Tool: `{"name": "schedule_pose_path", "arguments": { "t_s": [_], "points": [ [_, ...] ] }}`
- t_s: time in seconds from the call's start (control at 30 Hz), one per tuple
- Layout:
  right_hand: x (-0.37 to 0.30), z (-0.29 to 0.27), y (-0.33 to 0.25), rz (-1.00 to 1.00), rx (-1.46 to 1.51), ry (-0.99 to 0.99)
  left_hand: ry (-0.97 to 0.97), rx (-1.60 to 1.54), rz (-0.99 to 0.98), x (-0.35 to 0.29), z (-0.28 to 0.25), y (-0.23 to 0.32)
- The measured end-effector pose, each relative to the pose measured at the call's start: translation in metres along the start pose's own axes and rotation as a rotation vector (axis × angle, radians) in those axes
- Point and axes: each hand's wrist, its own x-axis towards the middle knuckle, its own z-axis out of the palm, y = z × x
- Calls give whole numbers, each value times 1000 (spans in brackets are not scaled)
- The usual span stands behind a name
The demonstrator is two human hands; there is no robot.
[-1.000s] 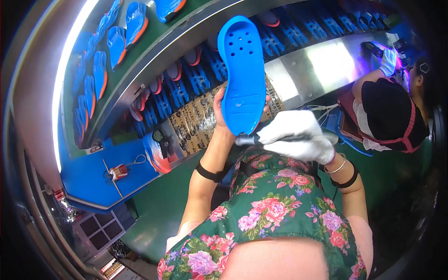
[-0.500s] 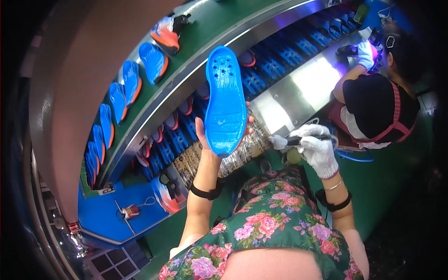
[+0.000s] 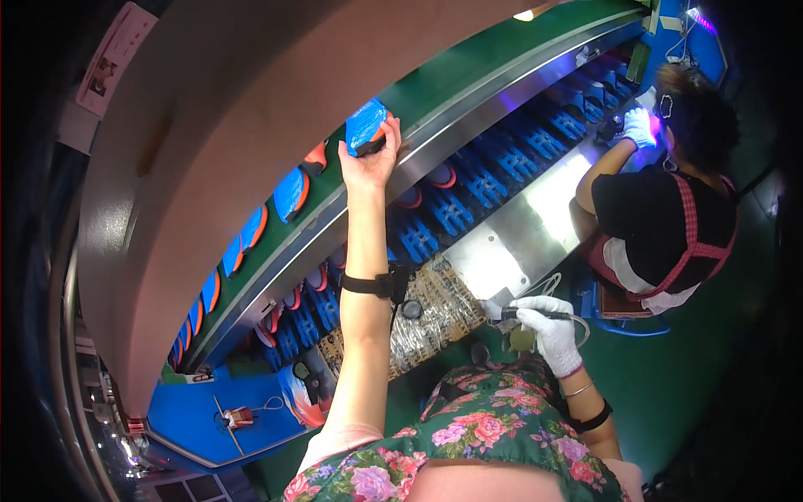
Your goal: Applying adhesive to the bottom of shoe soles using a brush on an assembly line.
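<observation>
Stretched far forward, my bare left hand [image 3: 370,167] grips the heel end of a blue shoe sole [image 3: 365,124] with an orange edge. The sole is over the green conveyor belt, partly hidden by the overhanging cover; whether it touches the belt I cannot tell. My right hand [image 3: 554,336], in a white knit glove, is closed around the dark handle of a brush [image 3: 497,309]. Its pale bristles are beside the wrapped end of the workbench, near my lap. More blue soles [image 3: 290,194] lie in a row on the belt, to the left of my left hand.
A curved brown cover [image 3: 209,125] overhangs the conveyor. Below the metal rail [image 3: 435,155] runs a rack of blue holders [image 3: 452,211]. The bench end [image 3: 435,314] is wrapped in clear film. At right sits a co-worker [image 3: 661,209] under purple light. A shoe [image 3: 299,393] stands at lower left.
My left hand has carried the sole forward from above the bench to over the conveyor belt. My right hand has moved slightly down and left, still holding the brush. The view has shifted.
</observation>
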Motion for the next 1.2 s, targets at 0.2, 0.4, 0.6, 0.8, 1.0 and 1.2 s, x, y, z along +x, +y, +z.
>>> {"name": "schedule_pose_path", "arguments": {
  "t_s": [0.2,0.4,0.6,0.8,1.0,1.2],
  "points": [
    [4,2,4,47,-75,-68,138,106,254,49,8,43],
    [7,6,19,56,-19,-144,71,294,435,22,7,34],
    [21,-3,21,98,27,-149,160,347,277,-42,3,-46],
    [35,-1,15,52,15,-149,119,1538,644,94,32,-60],
    [29,-4,1,89,38,-113,433,2553,1097,211,9,6],
    [15,-15,-14,34,-20,-59,426,2759,978,221,12,65]
  ]
}}
